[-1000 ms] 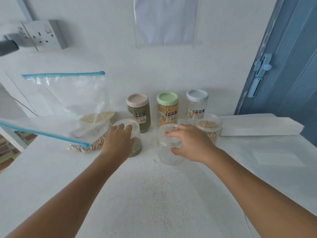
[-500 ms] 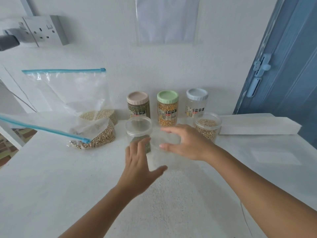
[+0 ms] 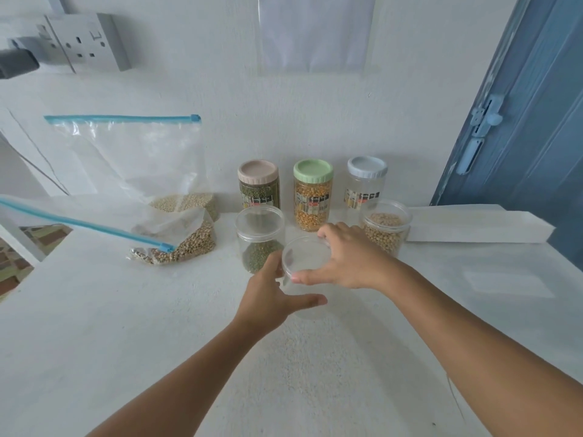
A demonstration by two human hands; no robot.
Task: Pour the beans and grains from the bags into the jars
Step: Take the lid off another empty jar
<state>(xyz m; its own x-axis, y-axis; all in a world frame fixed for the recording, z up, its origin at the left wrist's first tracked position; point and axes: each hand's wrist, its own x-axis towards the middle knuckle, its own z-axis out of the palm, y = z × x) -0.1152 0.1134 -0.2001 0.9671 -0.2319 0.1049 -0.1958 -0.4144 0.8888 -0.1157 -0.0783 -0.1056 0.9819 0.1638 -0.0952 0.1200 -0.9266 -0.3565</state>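
At far left, two zip bags (image 3: 176, 238) of pale grains lie on the white counter (image 3: 94, 310), beside a clear jar (image 3: 260, 238) part-filled with green beans. At centre, the left hand (image 3: 271, 298) cups the side of an empty clear jar (image 3: 304, 266), fingers and thumb curled round it, while the right hand (image 3: 350, 260) grips its lid from above. At right stands a jar of tan beans (image 3: 385, 230).

A home pantry or kitchen corner: a white countertop (image 3: 126, 326) against a painted white wall, with a double wall socket (image 3: 85, 42) at ten o'clock, a blue door with a latch (image 3: 482, 121) at two o'clock, and lidded storage jars (image 3: 313, 197) of dried beans and grains at twelve o'clock.
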